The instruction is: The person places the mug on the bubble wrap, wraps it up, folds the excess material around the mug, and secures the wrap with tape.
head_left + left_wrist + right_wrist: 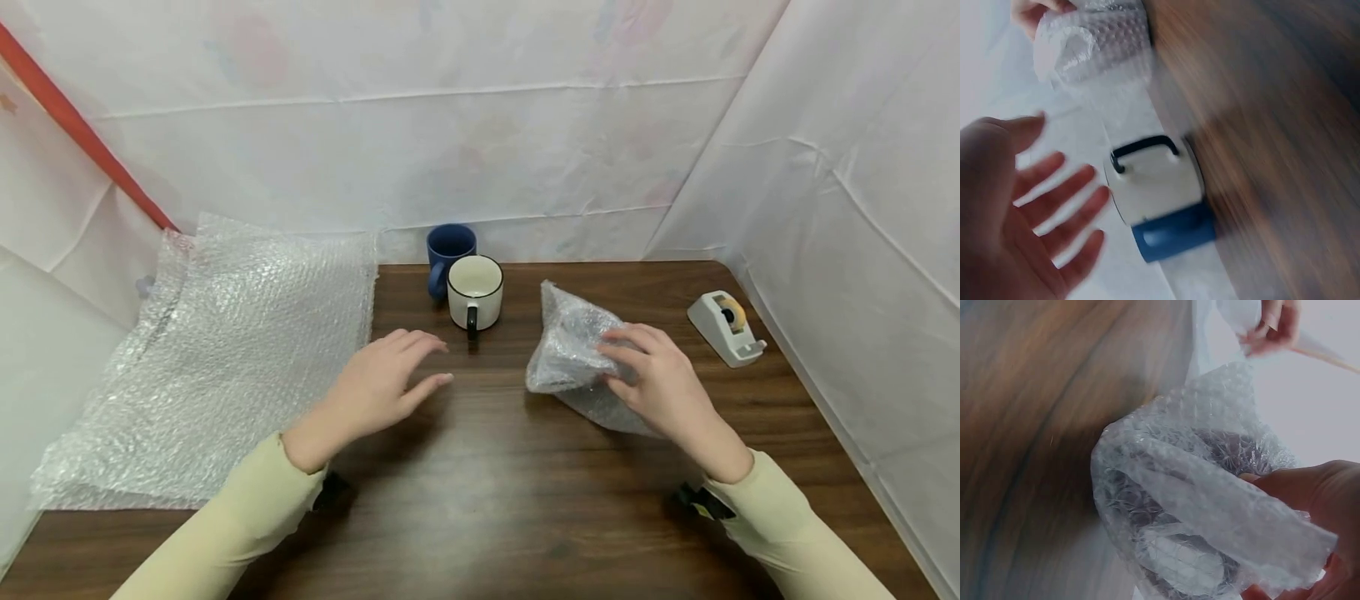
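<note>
My right hand (663,379) grips a crumpled bubble-wrap bundle (570,346) on the right half of the table. In the right wrist view the thumb lies on the loose upper fold of the bubble-wrap bundle (1191,494), and the other fingers are partly hidden at its far side. What is inside stays hidden by the layers. The left hand (375,383) hovers over the middle of the table, fingers spread and gently bent, holding nothing. Just beyond it stands a white enamel-style mug (486,312) with black rim and handle. A blue mug (441,260) stands close behind that one.
Large bubble-wrap sheets (255,333) cover the table's left side, reaching the curtain. At the right edge sits a white tape dispenser (716,329) with a yellowish roll. White curtains (480,158) hang behind and beside the dark wooden table (480,500).
</note>
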The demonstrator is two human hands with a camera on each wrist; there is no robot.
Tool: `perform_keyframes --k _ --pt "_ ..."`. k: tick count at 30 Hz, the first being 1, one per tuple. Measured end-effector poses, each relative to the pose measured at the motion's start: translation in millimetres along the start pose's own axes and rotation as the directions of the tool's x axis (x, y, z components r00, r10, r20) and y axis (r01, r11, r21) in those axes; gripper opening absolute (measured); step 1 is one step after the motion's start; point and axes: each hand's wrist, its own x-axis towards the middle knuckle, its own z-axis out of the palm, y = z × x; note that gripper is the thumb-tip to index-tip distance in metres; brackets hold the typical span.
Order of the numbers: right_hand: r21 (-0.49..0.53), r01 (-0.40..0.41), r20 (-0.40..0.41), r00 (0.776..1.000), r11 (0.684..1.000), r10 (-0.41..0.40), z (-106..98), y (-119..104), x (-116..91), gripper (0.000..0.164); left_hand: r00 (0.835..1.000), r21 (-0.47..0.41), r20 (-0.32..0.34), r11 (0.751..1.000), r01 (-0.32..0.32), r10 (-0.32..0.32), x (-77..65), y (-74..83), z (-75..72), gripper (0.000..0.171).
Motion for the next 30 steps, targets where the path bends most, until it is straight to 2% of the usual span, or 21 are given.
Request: perform_keyframes --k 2,4,7,10,15,21,24,26,30 --pt "-0.014 -0.034 -0.001 0.999 0.999 0.034 0 7 1 0.045 0.997 0.062 0.021 0.995 0.079 -0.08 -5.3 -7.4 -1.7 0.037" --pt "-0.025 -0.061 -0.003 0.998 0.998 0.061 1 12 3 0.043 0.986 0.106 0.05 0.982 0.154 -0.16 -11.1 -14.7 -4.0 0.038" --pt "-0.036 -0.094 -0.02 0.995 0.995 0.094 4 21 7 0.041 0.96 0.144 0.102 0.959 0.245 -0.26 -19.2 -24.2 -9.1 0.04" --pt "-0.04 -0.118 -0.039 0.992 0.992 0.116 9 28 12 0.041 0.928 0.157 0.166 0.938 0.309 -0.334 -25.5 -31.4 -17.1 0.045" --pt "-0.05 -0.131 -0.064 0.99 0.99 0.128 15 38 24 0.04 0.866 0.179 0.298 0.915 0.363 -0.402 -31.6 -37.7 -30.2 0.058" --pt "-0.085 -0.17 -0.046 0.985 0.982 0.167 22 49 39 0.039 0.793 0.239 0.416 0.895 0.377 -0.445 -33.5 -40.7 -39.0 0.066" --pt "-0.103 -0.185 -0.037 0.983 0.977 0.182 26 53 47 0.038 0.769 0.259 0.452 0.892 0.371 -0.451 -34.5 -42.4 -41.0 0.066" --pt "-0.108 -0.187 -0.038 0.982 0.976 0.183 29 57 53 0.037 0.763 0.263 0.461 0.891 0.37 -0.453 -35.6 -44.0 -41.5 0.066" --pt "-0.112 -0.186 -0.055 0.982 0.976 0.181 35 62 62 0.036 0.781 0.257 0.434 0.893 0.37 -0.449 -37.9 -46.5 -40.4 0.063"
